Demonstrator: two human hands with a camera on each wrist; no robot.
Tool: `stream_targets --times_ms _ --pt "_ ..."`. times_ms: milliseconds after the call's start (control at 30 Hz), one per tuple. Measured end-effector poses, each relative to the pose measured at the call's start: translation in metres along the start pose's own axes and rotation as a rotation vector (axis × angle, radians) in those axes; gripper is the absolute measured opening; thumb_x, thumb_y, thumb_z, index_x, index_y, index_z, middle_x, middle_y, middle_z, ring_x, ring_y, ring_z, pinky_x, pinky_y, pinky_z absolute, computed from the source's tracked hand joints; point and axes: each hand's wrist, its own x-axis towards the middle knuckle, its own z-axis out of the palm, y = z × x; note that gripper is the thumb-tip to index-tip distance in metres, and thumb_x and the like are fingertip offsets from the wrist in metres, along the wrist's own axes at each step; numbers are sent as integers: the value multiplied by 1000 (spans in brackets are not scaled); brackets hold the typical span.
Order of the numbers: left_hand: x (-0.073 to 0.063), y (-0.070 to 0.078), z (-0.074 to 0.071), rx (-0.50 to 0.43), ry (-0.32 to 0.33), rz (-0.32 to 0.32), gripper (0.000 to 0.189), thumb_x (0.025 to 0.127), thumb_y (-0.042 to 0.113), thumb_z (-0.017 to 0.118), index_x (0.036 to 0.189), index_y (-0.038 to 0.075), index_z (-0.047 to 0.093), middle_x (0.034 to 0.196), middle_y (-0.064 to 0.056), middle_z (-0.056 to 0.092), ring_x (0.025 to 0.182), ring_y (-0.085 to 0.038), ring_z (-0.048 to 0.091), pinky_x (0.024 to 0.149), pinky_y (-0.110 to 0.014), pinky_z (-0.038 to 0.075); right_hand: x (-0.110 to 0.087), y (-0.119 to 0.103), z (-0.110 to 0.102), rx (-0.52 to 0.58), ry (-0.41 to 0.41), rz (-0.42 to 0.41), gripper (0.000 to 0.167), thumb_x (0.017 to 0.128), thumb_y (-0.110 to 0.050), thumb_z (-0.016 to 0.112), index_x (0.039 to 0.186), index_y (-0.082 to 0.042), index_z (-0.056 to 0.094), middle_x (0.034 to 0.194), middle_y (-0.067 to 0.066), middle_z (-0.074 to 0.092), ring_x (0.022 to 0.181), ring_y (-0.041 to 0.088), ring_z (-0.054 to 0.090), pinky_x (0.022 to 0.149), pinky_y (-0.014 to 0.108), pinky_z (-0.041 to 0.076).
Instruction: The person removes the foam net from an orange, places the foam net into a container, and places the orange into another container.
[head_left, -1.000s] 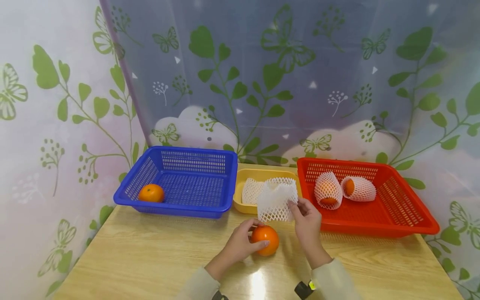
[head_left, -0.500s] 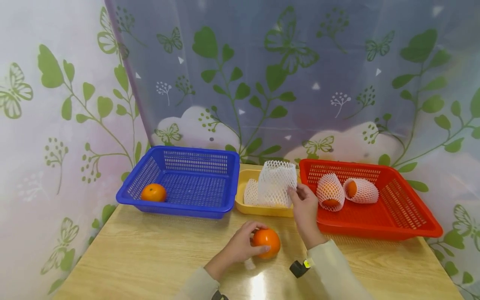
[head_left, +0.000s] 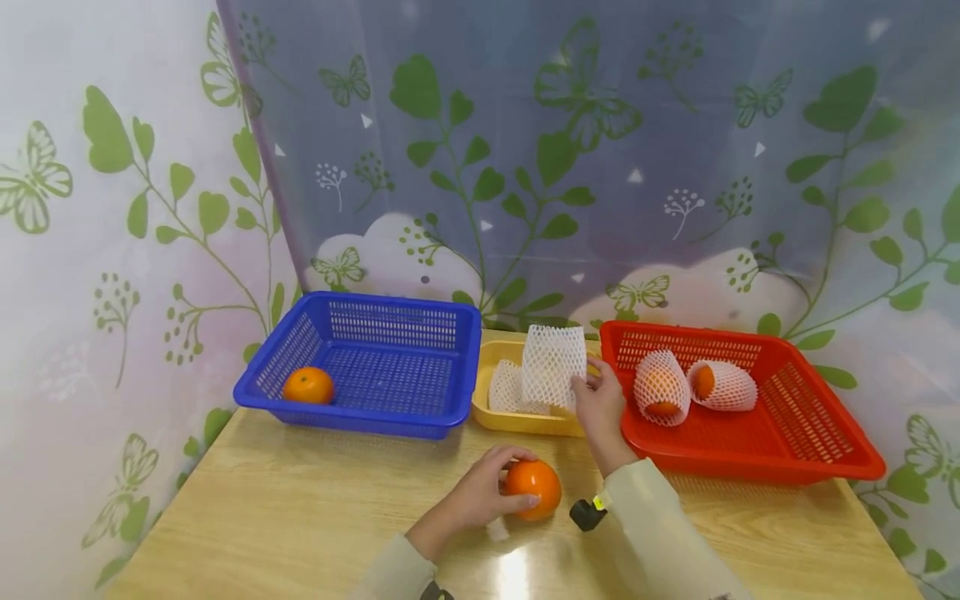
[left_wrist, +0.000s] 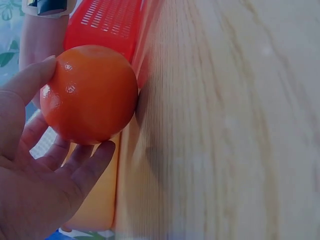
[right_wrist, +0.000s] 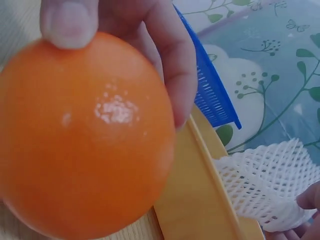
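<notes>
My left hand [head_left: 480,493] holds a smooth orange [head_left: 534,490] on the table, fingers and thumb curved round its left side. In the left wrist view the thumb and fingertips touch the skin of the orange [left_wrist: 92,95]. My right hand [head_left: 602,408] pinches the lower right edge of a white foam net sleeve [head_left: 553,367], raised above the yellow tray [head_left: 525,423]. Another foam net [head_left: 508,387] lies in that tray, partly covered by the raised one. The right wrist view shows the held net [right_wrist: 267,182] bunched near the fingertips.
A blue basket [head_left: 352,414] at the left contains one orange [head_left: 308,385]. To the right stands a red basket [head_left: 750,467] with two net-wrapped fruits, one upright [head_left: 662,387] and one lying [head_left: 722,385]. A patterned cloth [head_left: 480,167] hangs behind.
My right hand has carried the foam net away from the orange, back over the yellow tray, and the net now hangs more upright. My left hand stays on the orange. The head view shifted slightly.
</notes>
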Motion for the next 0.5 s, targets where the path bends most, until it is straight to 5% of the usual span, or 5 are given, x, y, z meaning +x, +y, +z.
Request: stream_targets --times_ms 267,500 --pt "-1 1 -1 -12 3 -3 44 83 24 79 122 17 59 127 -4 53 114 -27 56 89 -28 50 9 8 9 -126 -55 0 44 96 -8 55 139 -7 47 120 25 61 103 36 62 83 43 55" --pt "-2 1 -1 -27 -2 -6 44 83 23 78 122 16 59 127 -4 53 115 -28 54 89 -27 50 13 8 11 -274 -77 29 53 94 -3 45 146 -5 36 135 23 50 115 38 51 98 51 45"
